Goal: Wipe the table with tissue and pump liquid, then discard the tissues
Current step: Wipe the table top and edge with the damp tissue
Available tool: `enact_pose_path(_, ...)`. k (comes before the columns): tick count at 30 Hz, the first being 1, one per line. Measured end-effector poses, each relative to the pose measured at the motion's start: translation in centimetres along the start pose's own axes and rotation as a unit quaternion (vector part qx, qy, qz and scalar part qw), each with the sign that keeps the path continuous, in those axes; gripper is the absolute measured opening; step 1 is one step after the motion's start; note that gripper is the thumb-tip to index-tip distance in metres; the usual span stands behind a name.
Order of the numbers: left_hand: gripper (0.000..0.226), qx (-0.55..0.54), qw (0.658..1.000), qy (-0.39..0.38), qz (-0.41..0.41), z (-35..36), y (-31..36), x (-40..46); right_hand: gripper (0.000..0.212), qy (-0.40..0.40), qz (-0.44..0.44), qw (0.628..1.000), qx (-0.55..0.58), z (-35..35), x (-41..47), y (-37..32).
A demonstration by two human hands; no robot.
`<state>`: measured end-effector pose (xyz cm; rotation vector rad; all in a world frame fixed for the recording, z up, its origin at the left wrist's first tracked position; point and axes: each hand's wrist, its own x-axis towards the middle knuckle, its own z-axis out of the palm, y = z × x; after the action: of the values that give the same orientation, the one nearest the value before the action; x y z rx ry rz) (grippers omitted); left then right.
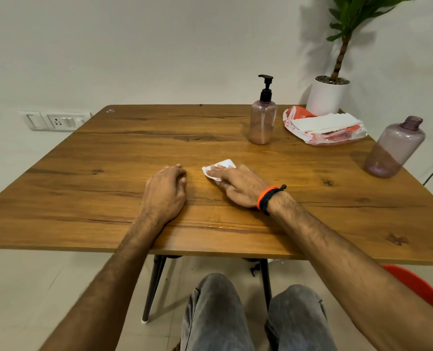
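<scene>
— Fingers first: what are they doing?

— Right hand lies flat with its fingers spread and pressed on a white tissue, pinning it to the table near the middle. No pinch, just downward pressure. Left hand rests beside it, fingers loosely curled, holding nothing.

— So wiping is under way?

— I'd judge so. A wet streak glistens close to the near edge, so liquid seems to be on the wood already and that strip looks unwiped. Discarding has not happened; the tissue is under the palm.

— Where are the supplies?

— Pump bottle stands upright toward the far right, well clear of the hands. Just right of it, a pack of tissues lies open in its red-and-white wrapper. A second bottle, capless, sits at the right edge.

— And around that?

— Wood-grain top, otherwise bare. A potted plant stands behind the far right corner, a switch plate is on the pale wall, and an orange chair is at the right. No bin is in view.
</scene>
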<state>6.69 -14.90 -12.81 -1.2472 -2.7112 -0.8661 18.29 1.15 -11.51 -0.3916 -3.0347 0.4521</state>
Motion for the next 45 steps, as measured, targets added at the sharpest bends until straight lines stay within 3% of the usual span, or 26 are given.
enact_pose_path(7, 0.036, 0.001, 1.0, 0.003, 0.002, 0.2, -0.1, 0.0, 0.043, -0.054, -0.098, 0.992, 0.065, -0.8, -5.5, -0.9)
enact_pose_path(11, 0.035, -0.006, 1.0, 0.003, 0.006, 0.0, -0.2, -0.1, 0.031, -0.078, -0.06, 0.968, 0.229, -1.9, -7.0, -0.5)
enact_pose_path(13, 0.035, -0.008, 1.0, 0.002, 0.009, 0.0, -0.2, -0.1, 0.028, -0.055, -0.005, 0.907, 0.418, -2.6, -6.8, 0.1)
enact_pose_path(15, 0.035, -0.006, 1.0, 0.002, 0.008, 0.0, -0.1, -0.1, 0.023, -0.019, 0.038, 0.797, 0.602, -3.4, -6.3, 0.4)
enact_pose_path(16, 0.036, -0.007, 1.0, 0.0, 0.007, 0.0, -0.1, -0.1, 0.023, 0.01, 0.051, 0.758, 0.65, -3.9, -5.9, 0.5)
enact_pose_path(17, 0.036, -0.008, 1.0, -0.002, 0.008, -0.1, -0.1, -0.1, 0.023, 0.044, 0.067, 0.743, 0.665, -4.3, -5.3, 0.9)
enact_pose_path(18, 0.036, -0.01, 1.0, -0.002, 0.01, -0.1, -0.1, -0.1, 0.023, 0.084, 0.087, 0.756, 0.644, -4.6, -4.6, 1.3)
enact_pose_path(19, 0.036, -0.01, 1.0, -0.002, 0.012, 0.0, -0.2, -0.2, 0.023, 0.131, 0.109, 0.8, 0.575, -4.9, -4.0, 1.8)
enact_pose_path(21, 0.036, -0.009, 1.0, 0.0, 0.015, 0.0, -0.2, -0.2, 0.026, 0.212, 0.126, 0.907, 0.341, -5.0, -2.7, 2.7)
enact_pose_path(22, 0.036, -0.011, 1.0, 0.0, 0.017, 0.0, -0.3, -0.2, 0.027, 0.234, 0.11, 0.938, 0.232, -5.0, -2.2, 3.0)
enact_pose_path(25, 0.036, -0.016, 1.0, -0.001, 0.021, 0.0, -0.4, -0.2, 0.043, 0.155, 0.053, 0.984, 0.064, -4.6, -1.3, 3.3)
enact_pose_path(28, 0.035, -0.012, 1.0, 0.003, 0.022, 0.1, -0.5, -0.1, 0.048, 0.043, 0.04, 0.997, -0.044, -3.5, -0.8, 4.0)
enact_pose_path(31, 0.036, -0.013, 1.0, 0.0, 0.019, 0.2, -0.6, 0.0, 0.048, -0.008, 0.046, 0.998, -0.05, -2.7, -0.6, 4.6)
enact_pose_path(45, 0.036, -0.007, 1.0, 0.004, 0.019, 0.2, -0.3, -0.2, 0.047, 0.032, 0.102, 0.994, -0.031, -3.6, -6.0, 8.2)
